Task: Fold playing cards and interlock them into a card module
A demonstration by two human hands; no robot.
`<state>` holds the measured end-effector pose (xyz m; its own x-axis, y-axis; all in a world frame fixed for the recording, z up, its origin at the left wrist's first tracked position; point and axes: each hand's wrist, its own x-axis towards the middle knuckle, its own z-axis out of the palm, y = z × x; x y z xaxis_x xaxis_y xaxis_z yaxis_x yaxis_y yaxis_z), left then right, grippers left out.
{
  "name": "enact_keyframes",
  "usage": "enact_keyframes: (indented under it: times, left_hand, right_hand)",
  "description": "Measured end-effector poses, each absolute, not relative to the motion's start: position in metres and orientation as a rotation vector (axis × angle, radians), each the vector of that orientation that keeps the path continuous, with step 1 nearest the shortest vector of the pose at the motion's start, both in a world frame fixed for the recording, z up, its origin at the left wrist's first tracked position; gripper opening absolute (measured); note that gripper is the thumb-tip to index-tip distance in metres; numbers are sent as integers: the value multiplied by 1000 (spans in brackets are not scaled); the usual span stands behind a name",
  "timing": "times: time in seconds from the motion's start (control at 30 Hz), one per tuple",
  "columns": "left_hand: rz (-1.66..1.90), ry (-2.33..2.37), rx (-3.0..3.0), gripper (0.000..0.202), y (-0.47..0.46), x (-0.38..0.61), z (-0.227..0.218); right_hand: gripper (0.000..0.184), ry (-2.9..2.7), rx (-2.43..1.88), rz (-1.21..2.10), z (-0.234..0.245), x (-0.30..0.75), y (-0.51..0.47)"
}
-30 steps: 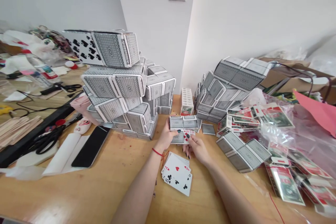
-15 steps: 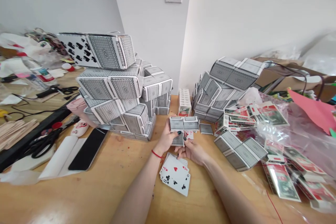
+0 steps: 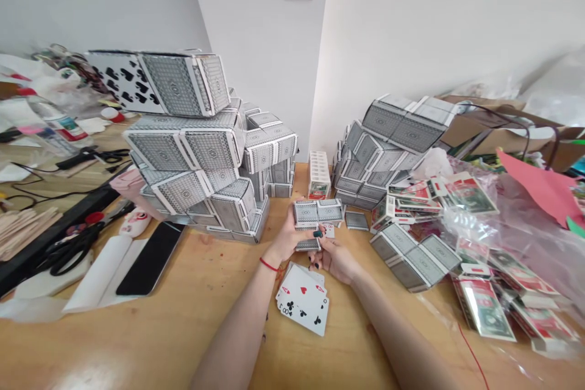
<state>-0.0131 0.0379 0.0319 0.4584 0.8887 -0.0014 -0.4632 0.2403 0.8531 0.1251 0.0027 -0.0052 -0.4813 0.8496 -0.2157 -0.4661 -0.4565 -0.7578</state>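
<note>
Above the middle of the table, my left hand (image 3: 286, 242) is closed around the left side of a block folded from grey-backed playing cards (image 3: 317, 212). Its thumb presses over the lower part of the block. My right hand (image 3: 337, 259) pinches that lower part at its right edge, thumb close to the left thumb; its fingertips underneath are partly hidden. A card face with red marks shows just right of the thumbs. Below my hands lies a loose pile of face-up cards (image 3: 301, 298), with an ace of hearts and a club card showing.
Stacked card blocks (image 3: 210, 152) rise at the left, more blocks (image 3: 384, 152) at the right. One block (image 3: 414, 256) lies beside my right forearm, near scattered card boxes (image 3: 484, 308). A phone (image 3: 148, 259), scissors (image 3: 75, 250) and a small card stack (image 3: 356, 220) are also there.
My left thumb has slid slightly right over the lower part of the block, closer to my right thumb. The view has shifted a little; the block stays in my hands.
</note>
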Motion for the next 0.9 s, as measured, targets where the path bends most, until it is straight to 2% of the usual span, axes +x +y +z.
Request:
enact_keyframes:
  times: [0.1, 0.3, 0.53, 0.7, 0.9]
  left_hand:
    - [1010, 569, 899, 89, 39, -12, 31]
    - [1071, 583, 845, 79, 40, -9, 32]
    - [1187, 651, 885, 79, 39, -5, 34]
    - [1199, 667, 881, 76, 41, -6, 33]
    - [1186, 610, 869, 73, 41, -12, 32]
  right_hand:
    - [29, -773, -770, 1978, -5, 123, 3]
    - [28, -850, -738, 1919, 1, 120, 1]
    - [21, -1005, -981, 1656, 0, 110, -3]
    - [20, -1001, -864, 1780, 0, 115, -3]
    - [30, -913, -725, 1905, 2, 120, -1]
